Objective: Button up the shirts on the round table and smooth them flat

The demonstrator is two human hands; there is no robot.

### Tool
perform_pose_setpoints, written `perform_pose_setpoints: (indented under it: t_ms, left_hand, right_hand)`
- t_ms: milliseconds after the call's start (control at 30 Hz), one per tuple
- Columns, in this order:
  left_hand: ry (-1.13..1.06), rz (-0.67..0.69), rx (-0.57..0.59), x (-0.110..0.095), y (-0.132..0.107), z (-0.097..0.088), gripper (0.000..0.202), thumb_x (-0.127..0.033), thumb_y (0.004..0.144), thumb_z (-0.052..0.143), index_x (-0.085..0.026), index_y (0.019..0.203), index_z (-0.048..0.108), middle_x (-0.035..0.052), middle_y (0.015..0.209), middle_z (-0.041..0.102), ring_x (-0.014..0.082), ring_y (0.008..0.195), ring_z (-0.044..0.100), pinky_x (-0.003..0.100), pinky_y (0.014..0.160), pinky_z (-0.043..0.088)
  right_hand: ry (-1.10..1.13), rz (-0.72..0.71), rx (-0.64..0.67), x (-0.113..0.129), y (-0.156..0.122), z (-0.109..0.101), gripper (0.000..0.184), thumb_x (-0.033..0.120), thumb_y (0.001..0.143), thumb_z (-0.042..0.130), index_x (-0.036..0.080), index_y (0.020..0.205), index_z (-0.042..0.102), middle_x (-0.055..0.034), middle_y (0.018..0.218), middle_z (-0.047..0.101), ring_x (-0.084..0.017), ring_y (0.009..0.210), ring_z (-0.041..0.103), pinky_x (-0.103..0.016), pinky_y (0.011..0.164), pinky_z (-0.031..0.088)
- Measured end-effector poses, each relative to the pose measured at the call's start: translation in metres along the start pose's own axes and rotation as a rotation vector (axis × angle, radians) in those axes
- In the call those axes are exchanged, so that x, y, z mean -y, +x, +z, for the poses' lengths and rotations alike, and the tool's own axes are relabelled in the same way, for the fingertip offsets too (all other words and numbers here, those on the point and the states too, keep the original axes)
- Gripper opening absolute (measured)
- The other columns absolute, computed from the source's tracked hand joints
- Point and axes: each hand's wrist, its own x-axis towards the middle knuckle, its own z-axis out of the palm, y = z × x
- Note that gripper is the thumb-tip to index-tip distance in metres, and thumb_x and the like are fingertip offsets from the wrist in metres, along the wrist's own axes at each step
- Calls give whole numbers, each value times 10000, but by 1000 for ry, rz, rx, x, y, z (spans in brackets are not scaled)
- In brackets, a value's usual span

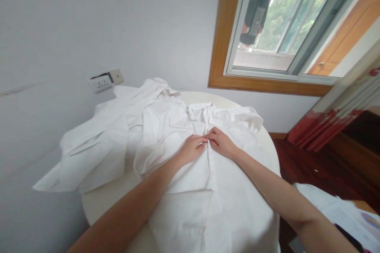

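A long white coat [234, 182] lies spread over a round table, its front edges meeting in a line that runs down the middle. A wide patch pocket [184, 209] shows on its near left part. My left hand [192, 148] is closed, its fingertips pinching the coat's front edge. Touching it from the other side, my right hand [221, 142] also has its fingers closed on the front edge, near the upper end. Any button between the fingertips is hidden. Crumpled cloth gathers around the coat's top, beyond both hands.
More white cloth [101, 138] is heaped on the left and hangs past the rim of the round table [271, 150]. A wall socket [102, 83] sits behind it. Back right are a wood-framed window [218, 59] and a curtain [320, 122]. White items [326, 201] lie lower right.
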Motion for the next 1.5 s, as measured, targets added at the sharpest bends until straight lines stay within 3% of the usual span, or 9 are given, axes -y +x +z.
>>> perform_pose_setpoints:
  t_ms: [233,433,633,833,1067,1233,1500]
  left_hand:
    - [29,28,30,0,-1,-1,217,-192,836,527,-224,990,676,22,1020,707,180,959,608,331,912,427]
    - [86,-11,38,-1,-1,0,250,-140,827,501,-193,1009,664,42,1008,700,196,949,593,341,895,437]
    - [112,44,31,-2,-4,-2,269,-126,849,456,-195,1029,644,50,999,687,196,959,581,350,903,427]
    - [108,41,11,-5,-3,-3,191,-234,873,500,-210,996,644,40,994,689,188,942,585,334,881,427]
    - [258,-55,-37,-14,-1,0,127,-301,865,549,-224,906,640,6,918,691,187,896,573,333,836,394]
    - [375,-46,-13,-22,-4,-1,153,-304,891,507,-218,892,633,30,897,670,200,903,544,355,840,352]
    - [440,-17,-4,-28,-5,-3,212,-284,916,452,-235,881,655,40,839,644,210,872,520,357,787,336]
  right_hand:
    - [89,-52,12,-17,-6,-6,249,104,861,458,193,1037,609,-76,985,518,-177,942,510,-332,862,439]
    - [11,24,-24,-14,-7,1,181,143,913,382,180,998,537,-65,927,511,-181,900,491,-334,843,427]
    - [-3,59,-48,-17,-10,7,129,178,929,365,189,935,494,-53,880,502,-180,852,482,-321,807,421]
    - [-4,75,-70,-16,-10,9,131,214,938,357,198,919,485,-47,850,506,-184,844,487,-327,806,419]
    - [63,80,-62,-14,-8,5,140,207,913,385,185,948,518,-43,849,527,-174,823,500,-312,784,423]
    - [145,71,46,-14,-10,-6,146,221,850,508,188,968,588,-26,811,558,-151,736,516,-271,700,434]
    - [152,-2,105,-14,-13,-16,242,208,758,607,191,1000,619,-34,870,596,-159,776,544,-289,752,453]
